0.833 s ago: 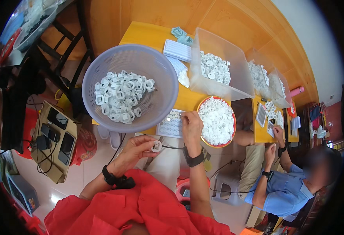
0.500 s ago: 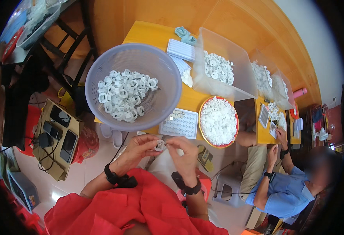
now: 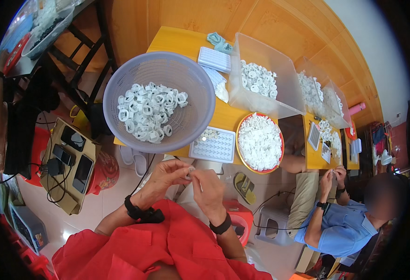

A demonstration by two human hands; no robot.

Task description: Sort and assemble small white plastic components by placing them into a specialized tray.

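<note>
Above my lap, my left hand pinches a small white plastic ring, mostly covered by fingers. Thumb and fingertips of my right hand press together right against the ring; what they hold, if anything, is hidden. Just beyond my hands, a white tray with rows of small pockets carries several round, coin-like pieces. A large grey-purple mesh basket contains a heap of similar white rings. Right of the tray, a red-rimmed round tray is heaped with small white parts.
A clear plastic bin of white parts stands on the yellow table beside stacked white trays. A co-worker in a blue shirt sits at right. At left, a cardboard box carries phones and cables. A stool stands on the floor.
My right hand has turned and moved left, its fingertips now up against the ring, which is more covered. The co-worker's hands have come together, away from the table.
</note>
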